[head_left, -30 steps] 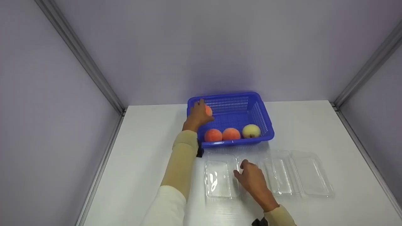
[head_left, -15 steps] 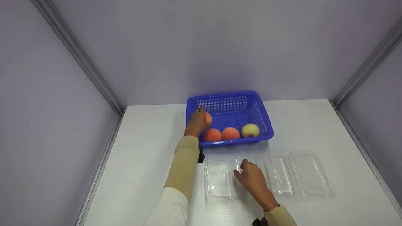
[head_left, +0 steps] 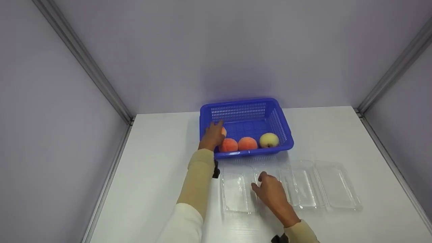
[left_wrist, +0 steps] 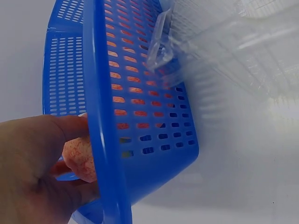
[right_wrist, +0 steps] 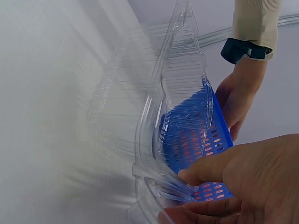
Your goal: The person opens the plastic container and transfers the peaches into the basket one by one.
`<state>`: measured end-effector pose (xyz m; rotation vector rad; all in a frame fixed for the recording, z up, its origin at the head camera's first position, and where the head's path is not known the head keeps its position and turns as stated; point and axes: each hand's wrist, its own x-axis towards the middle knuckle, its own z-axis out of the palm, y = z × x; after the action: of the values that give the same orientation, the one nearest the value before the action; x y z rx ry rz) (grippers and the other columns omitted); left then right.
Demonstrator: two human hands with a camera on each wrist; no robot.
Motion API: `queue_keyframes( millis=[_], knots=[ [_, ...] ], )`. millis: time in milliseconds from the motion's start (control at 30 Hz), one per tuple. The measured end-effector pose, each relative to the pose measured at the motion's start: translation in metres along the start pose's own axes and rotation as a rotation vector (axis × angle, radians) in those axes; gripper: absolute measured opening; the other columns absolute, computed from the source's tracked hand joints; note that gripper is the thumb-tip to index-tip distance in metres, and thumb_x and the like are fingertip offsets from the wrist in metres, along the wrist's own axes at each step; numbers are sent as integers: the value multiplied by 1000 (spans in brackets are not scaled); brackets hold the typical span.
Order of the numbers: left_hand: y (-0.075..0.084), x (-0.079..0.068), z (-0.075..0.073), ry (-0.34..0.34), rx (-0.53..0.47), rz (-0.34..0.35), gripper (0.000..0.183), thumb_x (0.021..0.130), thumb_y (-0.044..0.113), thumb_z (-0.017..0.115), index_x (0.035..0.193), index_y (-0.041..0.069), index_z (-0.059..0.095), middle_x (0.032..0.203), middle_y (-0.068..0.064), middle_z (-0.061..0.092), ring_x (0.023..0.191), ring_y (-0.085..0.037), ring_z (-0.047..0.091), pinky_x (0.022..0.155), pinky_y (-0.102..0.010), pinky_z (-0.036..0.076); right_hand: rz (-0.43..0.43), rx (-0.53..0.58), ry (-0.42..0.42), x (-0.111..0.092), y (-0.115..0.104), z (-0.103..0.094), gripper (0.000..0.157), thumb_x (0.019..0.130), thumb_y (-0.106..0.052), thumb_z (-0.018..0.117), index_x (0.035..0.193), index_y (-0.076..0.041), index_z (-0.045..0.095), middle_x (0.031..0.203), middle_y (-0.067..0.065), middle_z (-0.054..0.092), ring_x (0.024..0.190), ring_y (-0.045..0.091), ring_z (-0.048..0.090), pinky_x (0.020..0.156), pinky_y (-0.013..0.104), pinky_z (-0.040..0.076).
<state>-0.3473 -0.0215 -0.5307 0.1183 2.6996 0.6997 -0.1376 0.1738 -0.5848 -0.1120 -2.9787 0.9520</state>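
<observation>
In the head view, my left hand (head_left: 213, 135) reaches into the left side of a blue plastic basket (head_left: 288, 145) and grips a peach (head_left: 224, 132), mostly covered by the fingers. The left wrist view shows the peach (left_wrist: 79, 158) between thumb and fingers, just behind the basket rim (left_wrist: 100, 116). Two more orange-red peaches (head_left: 229, 145) and a pale yellow-green one (head_left: 269, 140) line the basket's front side. My right hand (head_left: 271, 192) pinches the middle edge of an open clear plastic clamshell container (head_left: 234, 192); in the right wrist view its clear rim (right_wrist: 147, 126) runs to the fingertips.
To the right of my right hand lies another open clear clamshell (head_left: 332, 185). Both stand on a white table (head_left: 158, 175) in front of the basket. Pale panels (head_left: 168, 60) with grey metal corner posts enclose the back and sides.
My left hand has come nearer along the basket's left side with the peach, lower towards the front peaches. The clear containers have shifted slightly right; my right hand has stayed almost still.
</observation>
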Motion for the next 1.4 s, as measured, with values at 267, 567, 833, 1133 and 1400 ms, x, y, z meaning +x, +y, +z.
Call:
queue_keyframes(
  millis=[267, 567, 833, 1133, 1400],
  knots=[
    [1, -6, 0, -5, 37, 20, 50, 110, 11, 48, 160, 17, 48, 169, -19, 34, 155, -43, 36, 128, -58, 34, -6, 1, 10, 0, 0, 1, 26, 89, -17, 82, 95, 3, 67, 77, 12, 67, 64, 21, 57, 59, 43, 53],
    [-1, -8, -2, -35, 56, 34, 57, 104, 4, 55, 160, 17, 49, 165, -20, 40, 151, -41, 41, 127, -57, 36, -21, 0, 28, 0, 0, 3, 26, 89, -17, 82, 93, 3, 66, 76, 12, 67, 63, 22, 59, 59, 44, 53],
    [-4, -5, -3, -52, 11, 22, 62, 103, 6, 54, 162, 20, 45, 169, -20, 33, 156, -44, 33, 127, -61, 33, -16, -1, 32, 2, -2, 2, 27, 88, -18, 83, 93, 2, 66, 75, 10, 66, 63, 21, 59, 58, 41, 52],
    [0, -9, -15, -34, 18, 92, 60, 103, 13, 60, 162, 10, 43, 164, -22, 37, 153, -44, 37, 126, -58, 37, -40, 38, 31, 3, -7, -3, 28, 88, -20, 84, 92, 1, 65, 71, 7, 64, 62, 20, 57, 58, 41, 51],
    [7, -16, -36, 53, 26, 275, 53, 104, 8, 54, 157, 1, 47, 160, -26, 43, 150, -45, 42, 126, -55, 38, -92, 25, 38, 7, -8, -15, 28, 90, -20, 83, 94, 1, 66, 70, 6, 65, 62, 19, 59, 57, 41, 51]
  ],
)
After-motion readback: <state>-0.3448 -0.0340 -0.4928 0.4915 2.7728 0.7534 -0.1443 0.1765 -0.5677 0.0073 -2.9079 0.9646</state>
